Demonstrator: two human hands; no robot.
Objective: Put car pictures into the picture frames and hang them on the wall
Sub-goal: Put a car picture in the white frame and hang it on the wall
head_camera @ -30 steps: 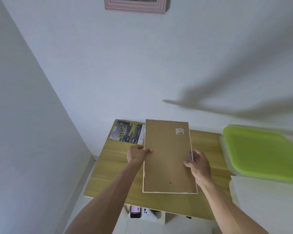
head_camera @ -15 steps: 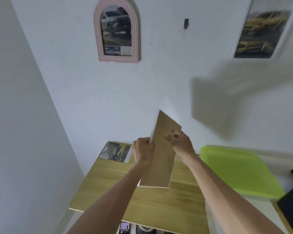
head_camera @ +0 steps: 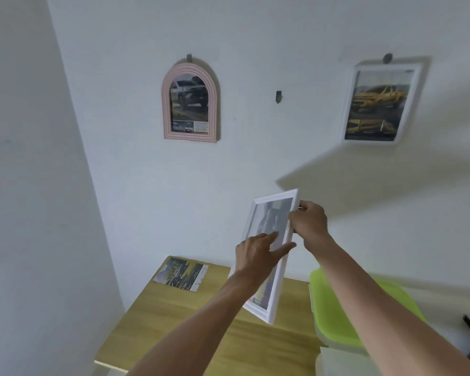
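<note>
White frame point(head_camera: 269, 256) below bare wall hook point(head_camera: 278, 96): stiff, light, prob. fragile front; right hand point(head_camera: 308, 225) pinching top edge, left hand point(head_camera: 258, 253) w/ fingers flat on front.

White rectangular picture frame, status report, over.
Right hand grips white rectangular picture frame at top corner; left hand flat on its glass. Frame off table, tilted. Empty wall hook unobstructed.

Legible text: none.
- Pink arched frame point(head_camera: 189, 101), hung on wall: caption block at foot of car picture, too small to read.
- White frame on wall point(head_camera: 381, 102): small print along lower edge, blurred.
- Loose car picture point(head_camera: 181, 273) on wooden table point(head_camera: 174, 329): possibly a small logo, unreadable.
</note>
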